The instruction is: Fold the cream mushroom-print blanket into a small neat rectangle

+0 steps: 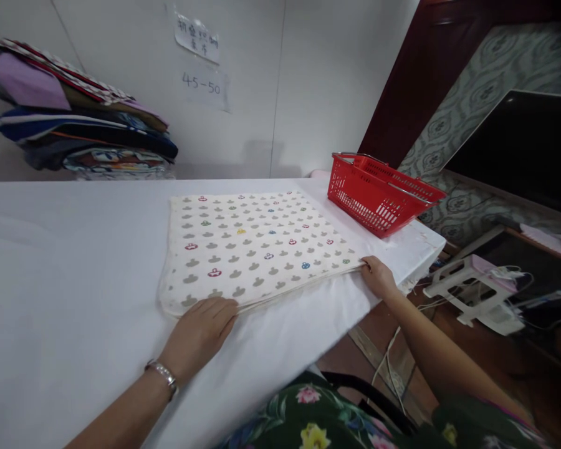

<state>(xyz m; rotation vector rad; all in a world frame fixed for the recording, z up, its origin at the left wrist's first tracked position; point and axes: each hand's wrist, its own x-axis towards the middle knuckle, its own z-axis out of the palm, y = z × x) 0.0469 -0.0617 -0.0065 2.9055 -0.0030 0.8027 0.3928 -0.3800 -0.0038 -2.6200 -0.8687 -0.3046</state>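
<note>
A folded cream cotton cloth with small grey and coloured printed shapes (257,246) lies flat on the white covered table (65,262), near the front edge and a little right of the middle. It is folded in several layers, and the layer edges show along the near side.

The left hand (199,333) rests palm down on the near left corner of the cloth, with fingers spread and flat; it presses and does not pinch. A silver bracelet (163,374) is on this wrist. The right hand (378,275) touches the near right corner of the cloth. Its fingertips seem to close on the edge of the layers, but I cannot tell surely if they pinch it or only push against it.

I judge the cloth to be light, soft and limp. It probably sags and opens its folds if lifted by one point only, and the layers can slide over each other. The two near corners, taken through all layers together, look like the best places for holding.

A red plastic shopping basket (378,193) stands on the right end of the table, just beside the cloth but apart from it. A pile of folded coloured fabrics (79,118) lies against the wall, far left.
</note>
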